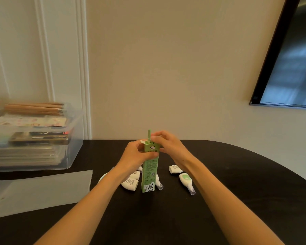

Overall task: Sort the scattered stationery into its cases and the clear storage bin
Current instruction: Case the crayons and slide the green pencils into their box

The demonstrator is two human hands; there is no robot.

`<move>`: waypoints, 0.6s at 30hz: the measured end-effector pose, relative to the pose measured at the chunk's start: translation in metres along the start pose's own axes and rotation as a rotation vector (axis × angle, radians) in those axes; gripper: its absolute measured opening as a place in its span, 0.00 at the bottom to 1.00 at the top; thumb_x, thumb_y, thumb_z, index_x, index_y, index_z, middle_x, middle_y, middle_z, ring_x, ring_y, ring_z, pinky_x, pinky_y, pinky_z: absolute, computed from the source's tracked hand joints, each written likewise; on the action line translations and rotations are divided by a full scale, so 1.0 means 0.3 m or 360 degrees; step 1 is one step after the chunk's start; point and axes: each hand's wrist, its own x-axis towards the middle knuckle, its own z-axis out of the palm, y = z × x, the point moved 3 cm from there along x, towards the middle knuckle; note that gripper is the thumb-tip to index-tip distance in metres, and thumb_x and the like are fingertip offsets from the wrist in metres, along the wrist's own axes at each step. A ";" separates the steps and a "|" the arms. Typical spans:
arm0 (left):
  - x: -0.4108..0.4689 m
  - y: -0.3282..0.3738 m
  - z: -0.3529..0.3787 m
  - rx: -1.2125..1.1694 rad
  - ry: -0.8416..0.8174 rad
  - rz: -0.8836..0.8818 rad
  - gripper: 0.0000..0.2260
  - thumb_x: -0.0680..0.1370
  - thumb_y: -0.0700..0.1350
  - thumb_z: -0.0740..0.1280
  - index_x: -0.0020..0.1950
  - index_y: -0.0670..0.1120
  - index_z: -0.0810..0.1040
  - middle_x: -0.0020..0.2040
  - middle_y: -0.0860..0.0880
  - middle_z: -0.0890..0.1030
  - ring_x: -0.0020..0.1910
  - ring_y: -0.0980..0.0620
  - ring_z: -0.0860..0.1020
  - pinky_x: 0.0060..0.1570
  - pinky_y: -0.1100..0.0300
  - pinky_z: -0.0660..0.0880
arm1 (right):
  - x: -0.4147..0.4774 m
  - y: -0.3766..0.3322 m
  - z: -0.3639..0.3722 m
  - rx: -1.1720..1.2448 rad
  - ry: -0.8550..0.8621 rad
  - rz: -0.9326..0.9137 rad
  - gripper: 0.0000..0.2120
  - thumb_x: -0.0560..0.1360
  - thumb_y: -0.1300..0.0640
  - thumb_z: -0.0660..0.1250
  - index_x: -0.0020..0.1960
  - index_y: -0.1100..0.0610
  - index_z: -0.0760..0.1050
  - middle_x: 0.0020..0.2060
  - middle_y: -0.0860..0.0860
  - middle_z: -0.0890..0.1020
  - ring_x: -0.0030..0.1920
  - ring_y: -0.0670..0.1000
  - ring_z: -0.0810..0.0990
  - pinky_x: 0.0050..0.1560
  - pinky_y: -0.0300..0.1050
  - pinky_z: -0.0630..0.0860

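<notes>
Tipping is the main hazard: the green pencil box [150,167] stands upright on its narrow end on the tabletop [237,200], tall and slim, steadied only by the left hand [137,157] wrapped around its upper part. If that grip slackens while the right hand [166,143] pushes down, the thin cardboard could topple onto the correction tapes [185,181] lying just beside its base. The right hand pinches a green pencil [149,136] that pokes out of the open top beside a small white flap; a skewed push could jam it or crease the flap.

The box is printed card with a panda face and black lettering. The correction tapes are smooth white plastic, rounded, some with clear caps. Left of the box sits the clear storage bin [74,138], translucent plastic holding flat stacked items, with wooden pencils [34,108] on top, and a frosted lid [41,190] lies flat nearer the person.
</notes>
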 end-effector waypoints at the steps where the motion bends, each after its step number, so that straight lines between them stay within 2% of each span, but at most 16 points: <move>1: 0.000 -0.002 -0.002 -0.0001 -0.0003 0.0000 0.10 0.71 0.39 0.72 0.49 0.52 0.79 0.48 0.52 0.82 0.50 0.55 0.79 0.47 0.62 0.72 | 0.000 0.004 0.000 0.0072 0.0034 -0.0008 0.09 0.79 0.52 0.59 0.54 0.54 0.74 0.53 0.53 0.78 0.55 0.50 0.77 0.61 0.46 0.72; 3: 0.003 -0.002 0.001 -0.0002 -0.0030 0.0002 0.11 0.72 0.40 0.72 0.50 0.52 0.79 0.48 0.53 0.82 0.50 0.57 0.79 0.45 0.63 0.72 | 0.001 -0.005 0.002 0.0224 0.0042 -0.0024 0.13 0.80 0.48 0.55 0.51 0.53 0.75 0.50 0.53 0.78 0.52 0.50 0.77 0.59 0.46 0.72; 5: 0.005 0.002 0.012 0.0012 -0.0072 0.0002 0.10 0.72 0.39 0.72 0.50 0.52 0.79 0.48 0.53 0.82 0.49 0.58 0.79 0.43 0.66 0.71 | 0.005 -0.022 0.010 0.0188 0.0014 -0.0041 0.16 0.80 0.46 0.53 0.47 0.52 0.76 0.48 0.54 0.79 0.50 0.50 0.78 0.56 0.46 0.72; 9: 0.014 0.001 0.022 0.0003 -0.0071 -0.0008 0.09 0.72 0.39 0.71 0.47 0.53 0.79 0.47 0.53 0.82 0.49 0.57 0.79 0.43 0.65 0.71 | 0.023 -0.031 0.017 0.0057 0.0043 -0.0048 0.15 0.79 0.48 0.54 0.42 0.55 0.74 0.47 0.56 0.77 0.45 0.51 0.76 0.52 0.48 0.72; 14: 0.019 -0.007 0.012 -0.0004 -0.0059 -0.0006 0.08 0.72 0.40 0.71 0.47 0.51 0.78 0.47 0.52 0.82 0.50 0.56 0.79 0.46 0.62 0.73 | 0.034 0.014 0.033 0.0099 -0.0013 -0.0035 0.04 0.79 0.55 0.57 0.50 0.51 0.71 0.42 0.50 0.76 0.43 0.48 0.76 0.45 0.42 0.73; 18: 0.017 -0.010 0.012 -0.0018 -0.0050 0.0015 0.09 0.72 0.40 0.71 0.47 0.52 0.78 0.47 0.52 0.82 0.50 0.56 0.79 0.47 0.62 0.73 | 0.038 0.035 0.036 0.0185 -0.0081 -0.0001 0.10 0.79 0.57 0.57 0.58 0.46 0.69 0.48 0.55 0.77 0.47 0.51 0.77 0.48 0.44 0.74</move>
